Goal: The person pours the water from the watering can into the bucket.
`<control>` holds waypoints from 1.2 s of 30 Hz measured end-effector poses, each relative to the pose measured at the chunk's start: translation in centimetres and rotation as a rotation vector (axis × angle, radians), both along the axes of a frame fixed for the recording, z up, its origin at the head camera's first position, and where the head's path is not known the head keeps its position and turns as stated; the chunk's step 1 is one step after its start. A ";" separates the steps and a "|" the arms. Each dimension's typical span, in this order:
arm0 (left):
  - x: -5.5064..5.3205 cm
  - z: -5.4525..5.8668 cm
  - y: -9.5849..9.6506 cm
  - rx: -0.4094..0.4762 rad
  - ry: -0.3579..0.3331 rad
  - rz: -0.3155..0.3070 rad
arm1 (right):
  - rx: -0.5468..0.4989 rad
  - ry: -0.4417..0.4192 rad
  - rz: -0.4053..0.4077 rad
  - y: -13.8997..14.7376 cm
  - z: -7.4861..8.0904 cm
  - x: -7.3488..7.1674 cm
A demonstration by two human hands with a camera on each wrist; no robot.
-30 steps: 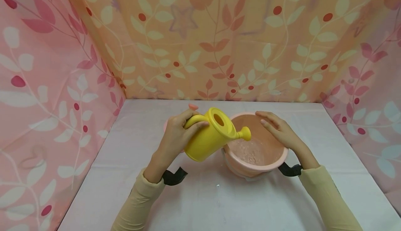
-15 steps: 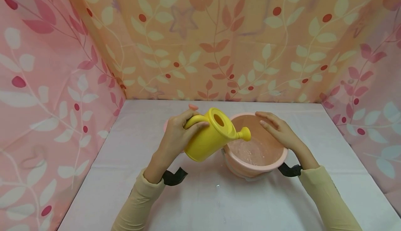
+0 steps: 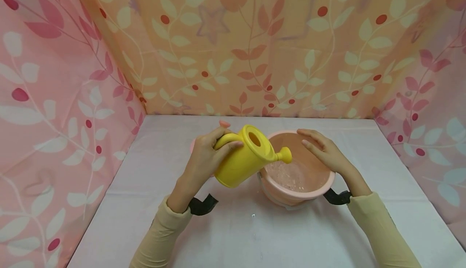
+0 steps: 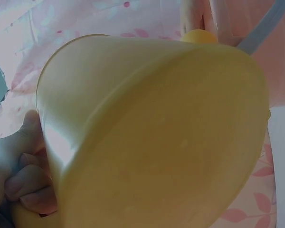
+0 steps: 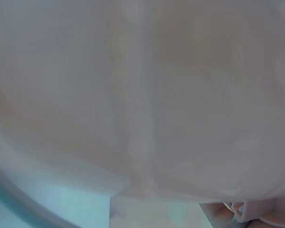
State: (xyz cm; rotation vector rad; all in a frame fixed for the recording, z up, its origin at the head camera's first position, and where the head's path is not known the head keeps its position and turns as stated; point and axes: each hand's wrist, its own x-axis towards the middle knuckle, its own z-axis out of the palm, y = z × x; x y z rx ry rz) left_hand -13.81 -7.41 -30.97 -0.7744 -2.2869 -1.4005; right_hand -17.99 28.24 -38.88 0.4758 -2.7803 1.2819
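Note:
In the head view my left hand (image 3: 209, 155) grips the handle of a yellow watering can (image 3: 242, 161). The can is tilted to the right, its rose over the inside of a pink bucket (image 3: 291, 195). Shallow rippling water (image 3: 291, 175) shows in the bucket. My right hand (image 3: 325, 150) holds the bucket's far right rim, thumb on the inner side. In the left wrist view the can's base (image 4: 171, 137) fills most of the picture, with curled fingers (image 4: 33, 185) at the left. The bucket's wall (image 5: 204, 118) fills the right wrist view, blurred.
A pink object (image 3: 191, 146), mostly hidden, stands behind my left hand, with a salmon-coloured piece (image 3: 224, 124) showing above it. Small water drops (image 3: 253, 216) lie on the white tabletop (image 3: 233, 239). Patterned cloth walls (image 3: 233, 49) close in the back and sides.
Ripples and glints on the water in the bucket shift between frames. Both hands, the watering can and the bucket keep their places.

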 end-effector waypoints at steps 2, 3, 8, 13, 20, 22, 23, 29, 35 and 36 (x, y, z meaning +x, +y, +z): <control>0.0 0.0 0.0 -0.001 -0.002 0.002 | -0.001 -0.002 -0.001 0.0 0.0 0.0; 0.0 0.1 0.0 -0.001 -0.004 0.003 | -0.002 -0.002 -0.001 0.0 0.0 0.0; 0.0 0.1 0.0 0.002 -0.011 -0.001 | -0.002 -0.005 -0.004 0.0 0.0 0.0; -0.1 0.0 -0.1 0.007 -0.016 -0.002 | -0.007 -0.005 -0.001 -0.1 0.1 0.0; -0.1 -0.1 -0.1 0.013 -0.015 -0.003 | -0.012 -0.001 0.003 -0.1 0.1 0.0; -0.1 -0.1 -0.1 0.014 -0.016 -0.005 | -0.013 -0.003 0.002 -0.1 0.1 0.0; -0.1 -0.1 0.0 0.014 -0.015 -0.006 | -0.013 -0.003 0.002 -0.1 0.1 0.0; -0.1 -0.1 0.0 0.016 -0.011 -0.006 | -0.013 -0.005 0.002 -0.1 0.1 0.1; 0.0 0.1 0.0 0.014 -0.012 -0.004 | -0.009 -0.001 0.000 -0.1 0.0 0.0; 0.0 0.1 0.0 0.014 -0.013 -0.005 | -0.009 -0.001 0.000 -0.1 0.0 0.0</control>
